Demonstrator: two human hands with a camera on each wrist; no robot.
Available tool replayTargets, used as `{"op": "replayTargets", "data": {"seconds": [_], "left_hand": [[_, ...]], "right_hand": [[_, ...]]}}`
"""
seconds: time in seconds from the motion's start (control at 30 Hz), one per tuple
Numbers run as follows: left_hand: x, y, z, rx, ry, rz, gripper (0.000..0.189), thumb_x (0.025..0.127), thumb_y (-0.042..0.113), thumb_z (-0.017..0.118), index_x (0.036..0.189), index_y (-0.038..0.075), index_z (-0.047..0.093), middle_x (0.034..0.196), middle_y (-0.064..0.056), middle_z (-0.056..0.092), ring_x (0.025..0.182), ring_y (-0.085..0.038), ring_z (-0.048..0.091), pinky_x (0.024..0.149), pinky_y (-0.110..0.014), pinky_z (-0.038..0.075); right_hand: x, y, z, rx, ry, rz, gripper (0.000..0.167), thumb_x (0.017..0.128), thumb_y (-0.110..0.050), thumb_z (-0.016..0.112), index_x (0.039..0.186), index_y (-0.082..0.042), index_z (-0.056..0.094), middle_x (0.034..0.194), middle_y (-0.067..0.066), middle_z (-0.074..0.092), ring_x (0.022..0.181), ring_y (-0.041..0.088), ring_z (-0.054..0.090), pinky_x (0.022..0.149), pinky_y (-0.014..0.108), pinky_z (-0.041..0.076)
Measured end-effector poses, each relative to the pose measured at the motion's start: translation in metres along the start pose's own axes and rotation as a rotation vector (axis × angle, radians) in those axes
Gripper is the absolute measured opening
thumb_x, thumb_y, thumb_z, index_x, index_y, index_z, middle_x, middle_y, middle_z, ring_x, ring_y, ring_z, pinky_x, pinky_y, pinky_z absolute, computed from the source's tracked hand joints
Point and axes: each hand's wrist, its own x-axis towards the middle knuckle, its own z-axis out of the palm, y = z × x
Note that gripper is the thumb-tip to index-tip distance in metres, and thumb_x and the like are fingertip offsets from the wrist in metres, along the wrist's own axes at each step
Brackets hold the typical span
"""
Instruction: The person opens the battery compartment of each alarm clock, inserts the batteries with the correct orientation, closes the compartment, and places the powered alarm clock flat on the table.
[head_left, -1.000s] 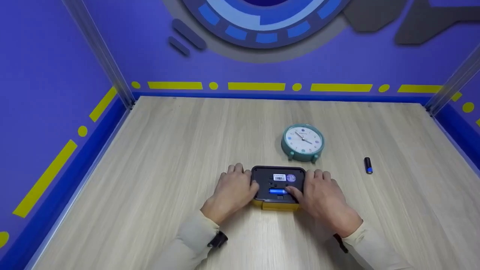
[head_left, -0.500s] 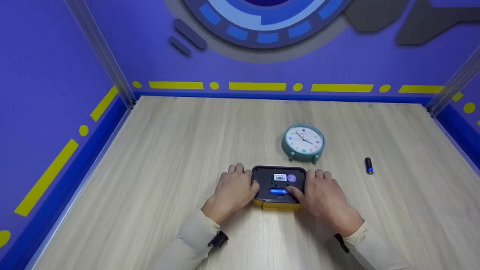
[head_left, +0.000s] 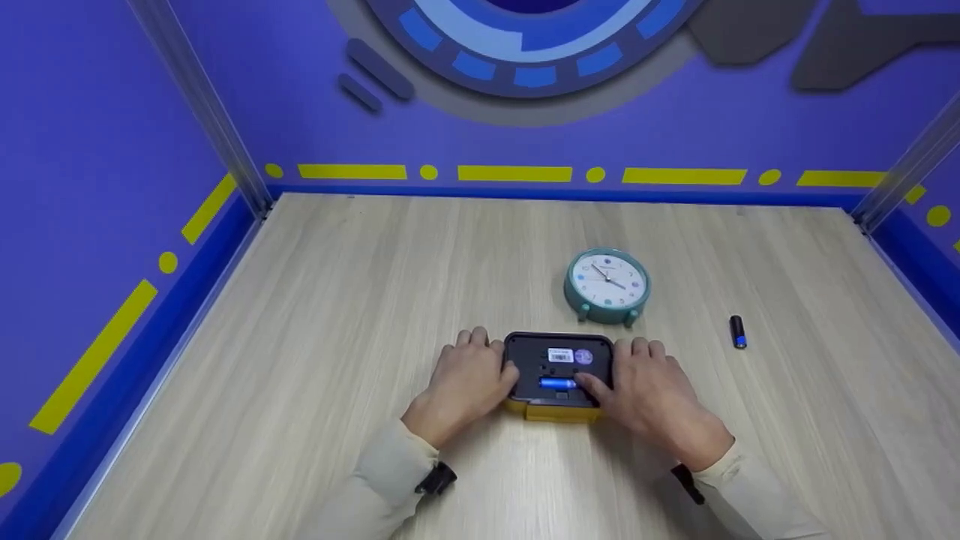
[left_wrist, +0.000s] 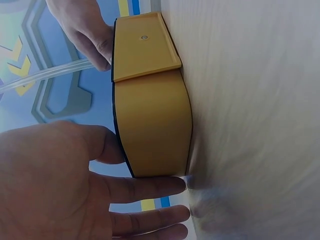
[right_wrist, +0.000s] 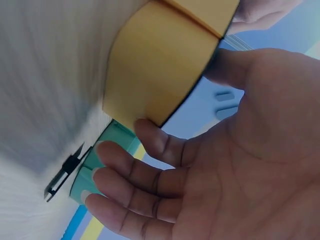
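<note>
Across the table [head_left: 337, 300], the yellow-sided case [head_left: 529, 379] lies black back up, presumably to expose its battery slot, between both hands and touching each. The left hand [head_left: 466, 379] grips one end between thumb and index finger, seemingly steadying it; the right hand [head_left: 652, 390] holds the other, fingers partly bent, thumb at the blue battery [head_left: 556, 383], perhaps pressing. Beyond sits the teal clock [head_left: 607, 289]; a loose battery [head_left: 738, 332] lies farther right.

A black-backed, mustard-yellow case [head_left: 525, 364] bears a blue battery [head_left: 555, 383]. Toward one o'clock, a white-faced teal clock [head_left: 607, 286]; past two, a black-and-blue cell [head_left: 738, 332]. Pale, grain-streaked desk [head_left: 390, 285]; violet-blue wall [head_left: 262, 90] dashed and dotted in yellow.
</note>
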Motion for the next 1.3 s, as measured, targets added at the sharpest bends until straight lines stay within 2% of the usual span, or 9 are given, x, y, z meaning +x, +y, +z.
{"op": "replayTargets", "data": {"seconds": [0.27, 0.47, 0.7, 0.9, 1.03, 1.13, 1.3], "left_hand": [[0.000, -0.001, 0.000, -0.005, -0.004, 0.000, 0.047, 0.106, 0.036, 0.051, 0.121, -0.004, 0.071, 0.107, -0.016, 0.060, 0.099, -0.032, 0.055, 0.083, -0.050, 0.052], [0.000, -0.001, 0.001, -0.012, -0.003, -0.003, 0.047, 0.106, 0.036, 0.051, 0.121, -0.004, 0.071, 0.108, -0.016, 0.060, 0.100, -0.032, 0.056, 0.084, -0.050, 0.052], [-0.001, 0.000, 0.000, -0.003, 0.011, 0.003, 0.045, 0.106, 0.034, 0.052, 0.119, -0.003, 0.071, 0.105, -0.016, 0.060, 0.099, -0.033, 0.056, 0.082, -0.050, 0.052], [-0.001, 0.000, 0.001, 0.002, 0.005, 0.000, 0.046, 0.106, 0.035, 0.052, 0.121, -0.004, 0.071, 0.105, -0.016, 0.060, 0.099, -0.033, 0.056, 0.082, -0.050, 0.052], [-0.001, 0.000, 0.000, 0.010, 0.007, 0.003, 0.046, 0.106, 0.035, 0.051, 0.121, -0.004, 0.071, 0.105, -0.016, 0.060, 0.099, -0.033, 0.056, 0.082, -0.050, 0.052], [0.000, 0.000, 0.001, 0.013, 0.008, 0.004, 0.046, 0.106, 0.035, 0.051, 0.120, -0.004, 0.071, 0.105, -0.016, 0.060, 0.099, -0.032, 0.056, 0.082, -0.050, 0.053], [0.000, 0.000, 0.001, 0.013, 0.000, 0.001, 0.047, 0.107, 0.036, 0.050, 0.121, -0.004, 0.071, 0.106, -0.016, 0.060, 0.099, -0.032, 0.056, 0.082, -0.050, 0.053]], "right_hand": [[0.001, 0.008, -0.015, 0.005, -0.092, -0.020, 0.079, 0.100, -0.056, 0.068, 0.131, 0.015, 0.052, 0.110, 0.028, 0.057, 0.099, 0.040, 0.056, 0.091, 0.060, 0.051], [-0.001, 0.020, -0.028, 0.050, -0.139, -0.040, 0.066, 0.097, -0.046, 0.077, 0.127, 0.009, 0.056, 0.108, 0.020, 0.058, 0.096, 0.036, 0.055, 0.084, 0.056, 0.052], [-0.002, 0.032, -0.039, 0.089, -0.175, -0.066, 0.059, 0.095, -0.037, 0.081, 0.128, 0.006, 0.058, 0.117, 0.021, 0.060, 0.104, 0.037, 0.057, 0.091, 0.057, 0.051], [0.002, 0.044, -0.042, 0.109, -0.124, -0.151, 0.038, 0.092, -0.020, 0.083, 0.112, 0.002, 0.060, 0.100, 0.013, 0.057, 0.089, 0.030, 0.054, 0.079, 0.051, 0.051], [0.006, 0.049, -0.038, 0.089, -0.070, -0.220, 0.033, 0.090, -0.008, 0.084, 0.109, 0.002, 0.058, 0.096, 0.012, 0.057, 0.084, 0.027, 0.055, 0.075, 0.048, 0.053], [0.009, 0.050, -0.034, 0.077, -0.037, -0.243, 0.030, 0.091, -0.003, 0.081, 0.109, 0.003, 0.058, 0.095, 0.013, 0.058, 0.083, 0.026, 0.056, 0.075, 0.047, 0.053], [0.014, 0.053, -0.026, 0.031, 0.037, -0.286, 0.017, 0.094, 0.004, 0.076, 0.101, 0.003, 0.060, 0.084, 0.009, 0.054, 0.074, 0.023, 0.051, 0.066, 0.043, 0.050]]}}
